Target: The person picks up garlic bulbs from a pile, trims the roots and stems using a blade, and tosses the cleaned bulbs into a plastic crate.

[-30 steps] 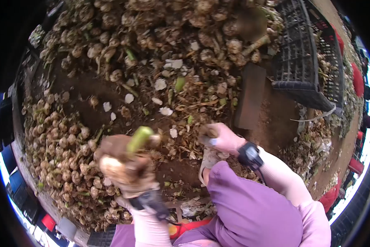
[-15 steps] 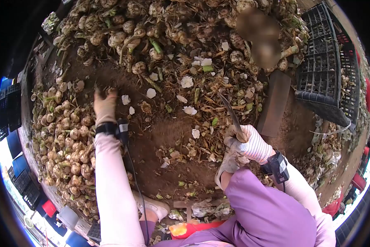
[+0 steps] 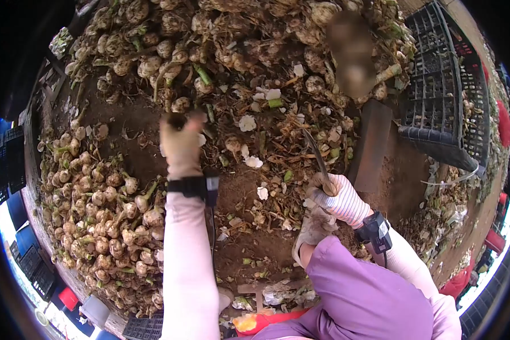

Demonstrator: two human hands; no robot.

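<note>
My left hand (image 3: 181, 140), in a dirt-stained glove, reaches forward over the soil. Its thumb and fingers are apart with a dark gap between them, slightly blurred by motion. Just past the fingertips lies a bulb (image 3: 181, 105) at the near edge of a large heap of dirty, rooty bulbs (image 3: 153, 67). My right hand (image 3: 335, 198), in a striped glove, is closed around the handle of a curved knife (image 3: 317, 153). The dark blade points up and away, above the plant scraps. My right hand rests close to my raised knee.
Trimmed bulbs (image 3: 99, 221) are piled at the left. Dry stalks and white bulb scales (image 3: 254, 162) litter the soil. A wooden block (image 3: 374, 144) lies right of the knife, with a black plastic crate (image 3: 433, 85) beyond it. A red object (image 3: 266, 323) shows below me.
My left hand has moved right and forward, from beside the trimmed pile toward the big heap. Stemmed bulbs now show at that pile's right edge. My right hand still holds the knife.
</note>
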